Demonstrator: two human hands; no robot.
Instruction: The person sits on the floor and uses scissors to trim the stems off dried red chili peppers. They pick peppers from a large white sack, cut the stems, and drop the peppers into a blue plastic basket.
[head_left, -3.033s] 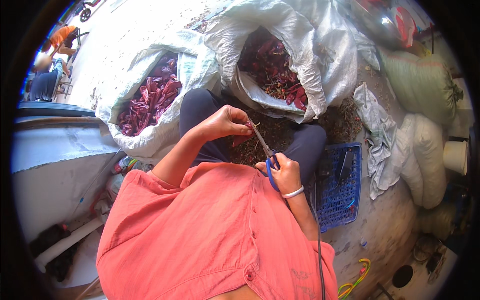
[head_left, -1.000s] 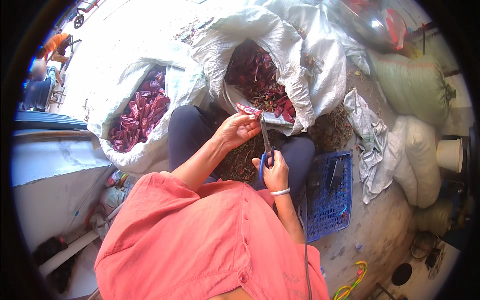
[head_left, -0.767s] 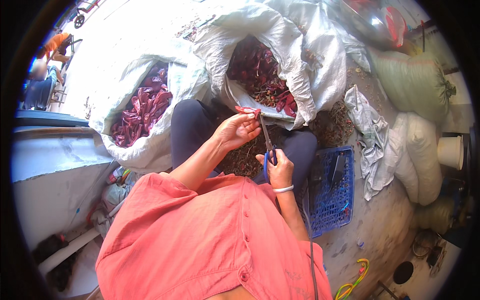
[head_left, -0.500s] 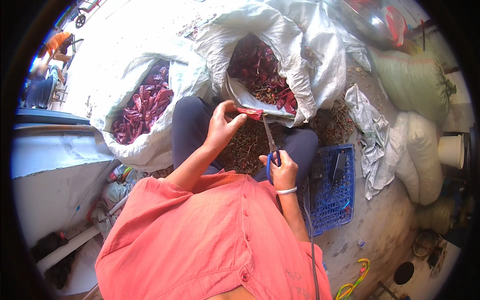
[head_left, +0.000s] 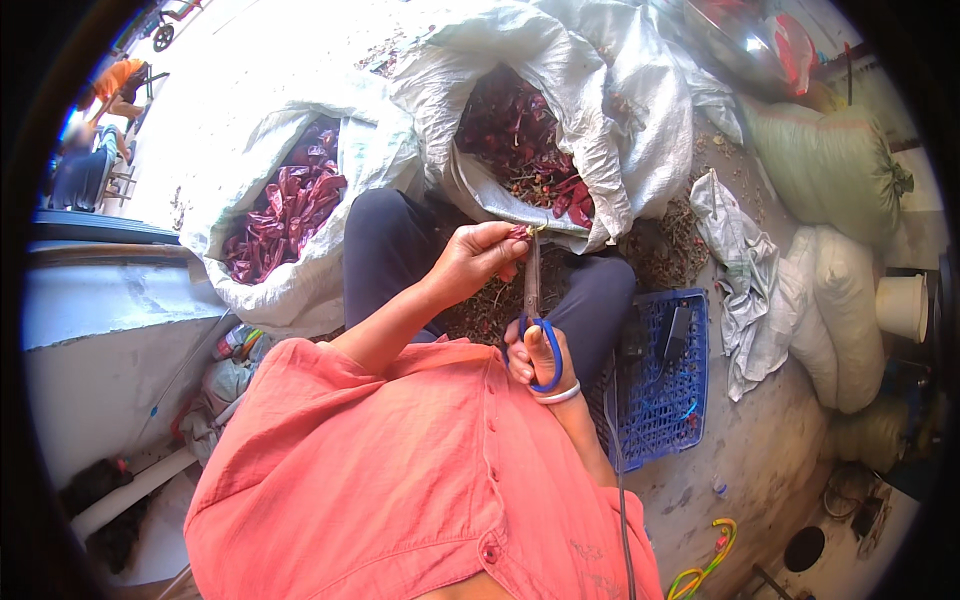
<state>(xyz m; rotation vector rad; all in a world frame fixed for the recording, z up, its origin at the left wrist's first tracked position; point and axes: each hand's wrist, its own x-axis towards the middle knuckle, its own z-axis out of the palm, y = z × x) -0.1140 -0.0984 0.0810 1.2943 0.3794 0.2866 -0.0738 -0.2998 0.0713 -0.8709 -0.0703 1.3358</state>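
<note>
My left hand (head_left: 474,262) pinches a dried red chili pepper (head_left: 519,232), most of it hidden by the fingers. Its pale stem end points right, beside the tips of the scissors (head_left: 532,285). My right hand (head_left: 540,358) is closed around the blue handles, with the blades pointing away from me; whether they touch the stem I cannot tell. Ahead of my hands, a white woven sack (head_left: 640,130) holds dark red chilies (head_left: 508,120) mixed with stems. Another white sack (head_left: 275,308), at the left, is filled with glossy red chilies (head_left: 292,210).
Cut stems and debris (head_left: 480,310) lie between my knees. At my right stands a blue plastic basket (head_left: 655,420) with a black object (head_left: 676,330) in it. Crumpled white sacking (head_left: 735,270) and full sacks (head_left: 830,165) are farther right. A cable (head_left: 622,500) runs beside me.
My left hand has shifted right and closed in on the chili, which stuck out lengthwise before. The scissors have swung more upright, and my right hand has turned and moved slightly nearer to me.
</note>
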